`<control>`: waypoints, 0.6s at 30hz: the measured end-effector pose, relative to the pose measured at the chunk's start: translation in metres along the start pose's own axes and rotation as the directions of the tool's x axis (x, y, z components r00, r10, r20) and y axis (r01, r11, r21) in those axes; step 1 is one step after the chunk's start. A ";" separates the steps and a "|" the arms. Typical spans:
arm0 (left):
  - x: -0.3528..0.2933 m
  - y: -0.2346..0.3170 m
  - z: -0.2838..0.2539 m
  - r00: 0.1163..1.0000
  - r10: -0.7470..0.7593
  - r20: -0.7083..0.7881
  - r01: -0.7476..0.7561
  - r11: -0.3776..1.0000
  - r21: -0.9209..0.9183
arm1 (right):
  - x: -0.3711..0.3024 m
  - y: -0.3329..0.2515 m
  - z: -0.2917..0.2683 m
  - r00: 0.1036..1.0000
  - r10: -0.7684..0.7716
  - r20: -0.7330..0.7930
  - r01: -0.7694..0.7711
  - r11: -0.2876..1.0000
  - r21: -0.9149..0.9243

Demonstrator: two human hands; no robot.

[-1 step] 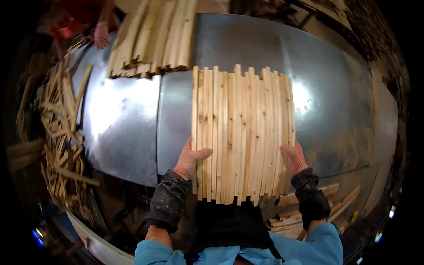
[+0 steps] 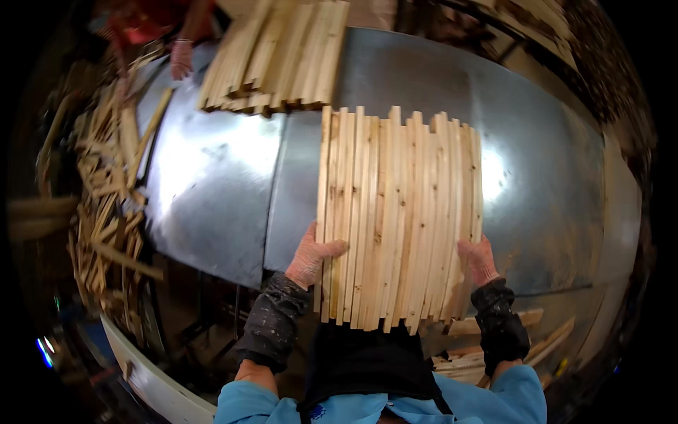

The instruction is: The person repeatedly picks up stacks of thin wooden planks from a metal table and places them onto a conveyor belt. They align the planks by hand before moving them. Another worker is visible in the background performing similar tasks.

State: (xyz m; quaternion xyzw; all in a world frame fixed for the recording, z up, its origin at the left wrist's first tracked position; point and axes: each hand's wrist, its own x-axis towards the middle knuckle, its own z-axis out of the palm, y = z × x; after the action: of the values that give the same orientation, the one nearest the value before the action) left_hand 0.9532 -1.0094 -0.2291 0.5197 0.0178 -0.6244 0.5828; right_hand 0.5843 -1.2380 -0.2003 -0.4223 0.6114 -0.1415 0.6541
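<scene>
A flat row of pale wooden strips (image 2: 399,219) lies side by side between my hands, their ends uneven. My left hand (image 2: 316,256), in a pinkish knit glove, grips the row's left edge, its thumb on top and pointing inward. My right hand (image 2: 479,260), gloved alike, clasps the right edge with the thumb over the outer strips. Most of my fingers are hidden at the sides and underneath. The near ends of the strips reach over the table's front edge, close to my black apron (image 2: 364,364).
A metal-topped table (image 2: 205,205) spreads beneath. Another layered stack of strips (image 2: 282,60) sits at its far left. Beside that stack is another person's gloved hand (image 2: 181,60). Scrap wood (image 2: 106,212) heaps up on the left. More boards (image 2: 494,323) lie low at the right.
The whole view has shifted and tilted slightly, so table, stack and hands appear further right. My grip on the strips looks the same.
</scene>
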 end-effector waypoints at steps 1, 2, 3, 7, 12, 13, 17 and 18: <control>-0.012 -0.009 0.000 0.999 -0.031 -0.022 0.032 0.999 0.011 | -0.005 0.000 -0.003 0.999 -0.041 0.033 0.041 0.999 0.023; -0.013 -0.015 -0.004 0.999 0.008 -0.036 -0.008 1.000 -0.012 | -0.005 0.001 -0.004 1.000 -0.024 0.017 0.024 1.000 0.012; -0.015 -0.021 -0.004 0.991 0.126 0.032 -0.125 0.991 -0.049 | -0.004 0.001 -0.005 0.983 -0.157 0.093 0.151 0.986 0.073; -0.034 -0.058 -0.019 0.919 0.386 0.083 -0.370 0.915 -0.164 | 0.004 -0.004 0.005 0.885 -0.358 0.298 0.308 0.930 0.203; -0.140 -0.107 -0.056 0.749 0.660 -0.056 -0.658 0.732 -0.176 | -0.046 -0.012 0.054 0.640 -0.529 0.557 0.529 0.829 0.180; -0.169 -0.112 -0.061 0.732 0.673 -0.107 -0.681 0.716 -0.156 | -0.065 -0.016 0.069 0.582 -0.530 0.616 0.538 0.820 0.197; -0.248 -0.155 -0.017 0.611 0.732 -0.302 -0.785 0.609 -0.113 | -0.103 -0.050 0.074 0.436 -0.516 0.737 0.595 0.780 0.195; -0.263 -0.162 -0.009 0.570 0.742 -0.353 -0.807 0.586 -0.072 | -0.110 -0.059 0.078 0.407 -0.489 0.771 0.588 0.787 0.188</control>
State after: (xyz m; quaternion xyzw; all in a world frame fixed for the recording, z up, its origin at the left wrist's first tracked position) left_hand 0.7799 -0.7653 -0.1517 0.4884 -0.0586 -0.2148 0.8437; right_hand 0.6526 -1.1671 -0.0906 -0.6491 0.0967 -0.1091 0.7466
